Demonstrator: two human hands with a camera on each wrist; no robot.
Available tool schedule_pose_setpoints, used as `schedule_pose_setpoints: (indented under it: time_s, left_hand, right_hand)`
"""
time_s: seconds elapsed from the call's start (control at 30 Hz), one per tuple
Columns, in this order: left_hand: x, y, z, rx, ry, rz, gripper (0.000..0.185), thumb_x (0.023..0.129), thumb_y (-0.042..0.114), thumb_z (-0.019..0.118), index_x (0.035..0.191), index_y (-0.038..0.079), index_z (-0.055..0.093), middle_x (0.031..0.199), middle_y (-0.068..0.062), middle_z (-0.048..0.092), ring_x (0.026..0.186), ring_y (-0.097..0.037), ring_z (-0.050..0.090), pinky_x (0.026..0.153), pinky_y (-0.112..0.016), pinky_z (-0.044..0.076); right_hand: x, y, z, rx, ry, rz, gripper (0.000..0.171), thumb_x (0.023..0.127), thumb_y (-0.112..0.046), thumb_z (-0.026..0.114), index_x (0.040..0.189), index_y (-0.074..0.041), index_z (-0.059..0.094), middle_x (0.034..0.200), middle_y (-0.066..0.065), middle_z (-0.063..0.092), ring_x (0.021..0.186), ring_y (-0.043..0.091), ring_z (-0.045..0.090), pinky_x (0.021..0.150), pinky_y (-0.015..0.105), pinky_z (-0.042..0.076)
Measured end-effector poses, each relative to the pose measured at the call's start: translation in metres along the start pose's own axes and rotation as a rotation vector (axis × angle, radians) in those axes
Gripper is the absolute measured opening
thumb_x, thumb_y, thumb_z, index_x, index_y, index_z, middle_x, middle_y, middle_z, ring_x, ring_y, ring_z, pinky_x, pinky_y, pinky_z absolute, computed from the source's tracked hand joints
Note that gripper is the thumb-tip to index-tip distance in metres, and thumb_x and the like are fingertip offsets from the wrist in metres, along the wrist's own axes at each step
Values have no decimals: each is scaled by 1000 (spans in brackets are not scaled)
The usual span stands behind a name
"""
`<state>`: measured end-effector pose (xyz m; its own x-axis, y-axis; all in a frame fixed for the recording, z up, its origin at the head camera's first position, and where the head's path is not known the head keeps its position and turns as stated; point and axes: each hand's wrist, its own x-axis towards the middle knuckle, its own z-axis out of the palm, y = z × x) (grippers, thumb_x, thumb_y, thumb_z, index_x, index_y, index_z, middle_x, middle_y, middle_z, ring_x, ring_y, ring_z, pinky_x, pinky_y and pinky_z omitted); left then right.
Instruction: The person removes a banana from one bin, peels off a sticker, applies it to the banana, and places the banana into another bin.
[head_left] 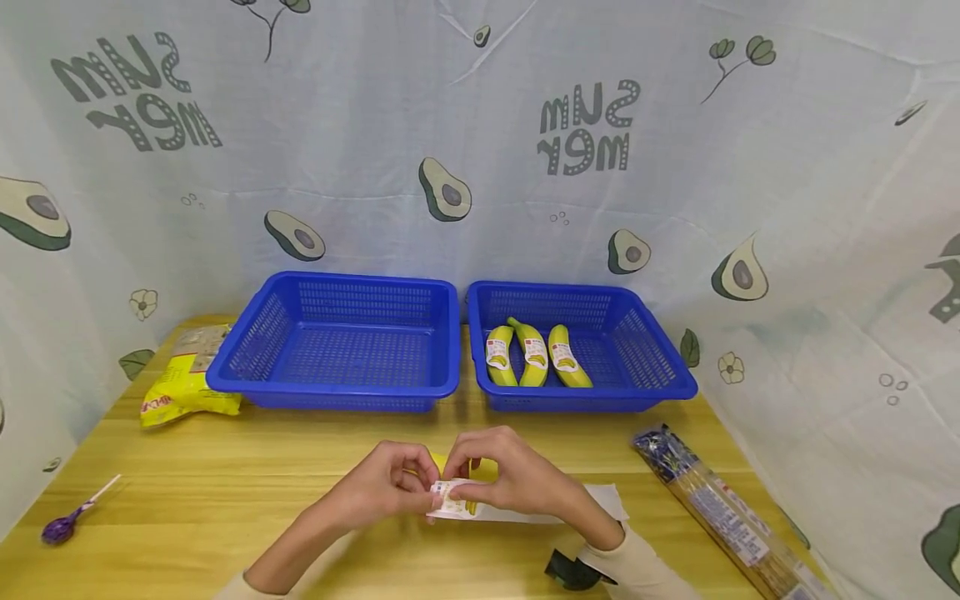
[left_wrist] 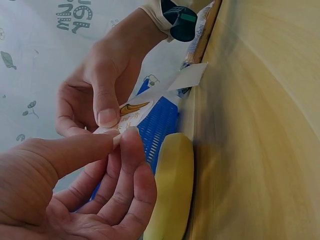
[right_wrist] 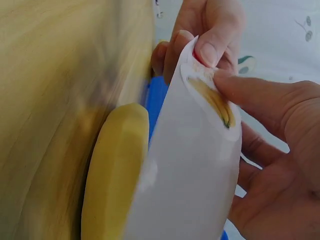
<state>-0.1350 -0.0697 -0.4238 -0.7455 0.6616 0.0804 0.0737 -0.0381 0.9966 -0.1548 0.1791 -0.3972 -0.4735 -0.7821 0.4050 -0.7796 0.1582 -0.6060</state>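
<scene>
Both hands meet over the near middle of the wooden table (head_left: 247,492). My left hand (head_left: 401,483) and right hand (head_left: 498,479) pinch a white sticker sheet (head_left: 457,504) between thumbs and fingertips. A banana-printed label (right_wrist: 212,100) sits at the pinched end of the sheet (right_wrist: 187,175); in the left wrist view the label (left_wrist: 131,111) shows between the two thumbs. A yellow banana (left_wrist: 172,190) lies on the table just behind the hands, partly hidden in the head view (head_left: 486,468). Its side also fills the right wrist view (right_wrist: 117,170).
Two blue baskets stand at the back: the left one (head_left: 337,343) empty, the right one (head_left: 660,371) holding three labelled bananas (head_left: 534,354). A yellow snack bag (head_left: 183,392) lies far left, a purple lollipop (head_left: 67,521) near left, a long noodle packet (head_left: 720,508) at right.
</scene>
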Motion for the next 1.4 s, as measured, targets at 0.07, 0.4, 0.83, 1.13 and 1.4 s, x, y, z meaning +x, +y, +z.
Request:
schedule_pose_setpoints:
  time_s: [0.07, 0.4, 0.83, 1.13, 1.4]
  left_hand:
    - [1, 0, 0, -12, -5, -3, 21, 93, -5, 77, 103, -15, 62, 94, -5, 68, 77, -14, 76, 80, -25, 62]
    - [6, -2, -7, -29, -46, 10, 23, 101, 2, 72, 112, -17, 65, 95, -5, 72, 80, -13, 69, 76, -23, 61]
    - [10, -8, -7, -42, -29, -13, 24, 107, 5, 65, 107, -19, 65, 87, -6, 70, 74, -11, 66, 72, -21, 60]
    - [9, -4, -1, 74, 33, -23, 16, 106, 3, 66, 102, -13, 69, 82, -8, 68, 67, -10, 61, 59, -18, 49]
    - [9, -4, 0, 236, 104, -12, 11, 104, 3, 69, 96, -3, 73, 82, -15, 72, 64, -15, 62, 57, -22, 53]
  right_hand:
    - [0, 0, 1, -4, 13, 3, 14, 93, -1, 84, 98, -11, 76, 94, -2, 74, 87, 3, 64, 73, 32, 62]
    - [1, 2, -1, 39, 27, 45, 14, 93, -2, 84, 92, -11, 74, 92, -3, 73, 88, 3, 66, 76, 34, 63]
    - [-2, 2, -6, 89, 3, 92, 11, 93, -4, 85, 91, -11, 76, 100, -1, 72, 96, 6, 67, 86, 35, 63]
    - [-3, 5, -7, 99, -9, 76, 10, 94, -3, 84, 92, -9, 77, 101, 3, 71, 97, 8, 67, 89, 33, 64]
    - [-4, 8, -12, 136, -30, 81, 10, 93, -2, 84, 93, -9, 78, 104, 3, 73, 100, 9, 69, 95, 34, 62]
